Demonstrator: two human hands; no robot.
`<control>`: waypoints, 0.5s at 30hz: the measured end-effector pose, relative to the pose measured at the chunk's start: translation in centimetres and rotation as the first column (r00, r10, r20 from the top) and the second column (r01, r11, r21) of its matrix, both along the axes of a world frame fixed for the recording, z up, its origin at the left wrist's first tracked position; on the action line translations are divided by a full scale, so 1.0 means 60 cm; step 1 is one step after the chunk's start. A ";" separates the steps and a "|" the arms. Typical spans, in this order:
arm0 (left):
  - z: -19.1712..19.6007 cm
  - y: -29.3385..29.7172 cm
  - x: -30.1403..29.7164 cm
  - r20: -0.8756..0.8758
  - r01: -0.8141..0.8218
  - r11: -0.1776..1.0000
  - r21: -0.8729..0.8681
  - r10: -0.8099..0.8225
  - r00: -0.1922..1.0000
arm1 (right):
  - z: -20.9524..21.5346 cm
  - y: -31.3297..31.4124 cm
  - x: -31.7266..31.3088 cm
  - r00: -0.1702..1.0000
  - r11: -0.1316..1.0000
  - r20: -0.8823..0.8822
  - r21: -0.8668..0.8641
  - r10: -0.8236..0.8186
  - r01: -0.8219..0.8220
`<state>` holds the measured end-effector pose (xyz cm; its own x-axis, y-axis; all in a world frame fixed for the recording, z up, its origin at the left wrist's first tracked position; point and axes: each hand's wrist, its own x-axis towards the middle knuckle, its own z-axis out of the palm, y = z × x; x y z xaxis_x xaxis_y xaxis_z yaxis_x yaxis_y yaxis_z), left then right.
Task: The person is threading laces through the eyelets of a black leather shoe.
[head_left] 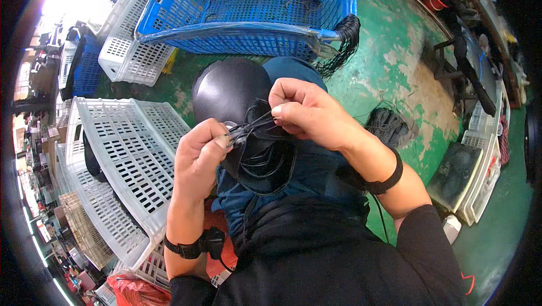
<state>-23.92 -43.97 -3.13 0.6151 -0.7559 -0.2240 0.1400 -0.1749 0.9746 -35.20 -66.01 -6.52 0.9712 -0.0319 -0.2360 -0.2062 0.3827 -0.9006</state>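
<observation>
A glossy black padded piece (231,88), rounded like a boxing glove, lies across my lap with its laced, open-looking end toward me. Thin black laces (248,129) run between my two hands, just above that end. My left hand (200,156) pinches the laces between thumb and fingers at the left. On the right, my right hand (305,111) pinches them too, thumb against the curled forefinger. The laces cross and bunch between the hands, so I cannot tell whether a knot is there.
A large blue plastic crate (237,32) stands ahead, with a bundle of black laces (345,43) over its right corner. White crates (127,159) stand at my left. More dark cord (389,125) lies on the green floor (389,40) to the right, near a dark bench (446,74).
</observation>
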 end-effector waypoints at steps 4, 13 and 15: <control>0.019 0.002 -0.020 0.298 -0.034 0.997 0.067 0.013 0.955 | -0.015 0.014 -0.009 0.964 0.928 0.257 -0.337 -0.073 0.160; -0.041 0.086 -0.025 0.453 -0.386 0.922 0.043 0.326 0.830 | 0.023 0.006 -0.037 0.950 0.440 0.296 -0.869 0.099 0.225; -0.039 0.114 -0.037 0.266 -0.337 0.941 0.027 0.318 0.910 | 0.050 0.012 -0.038 0.889 0.376 0.459 -0.825 0.011 0.421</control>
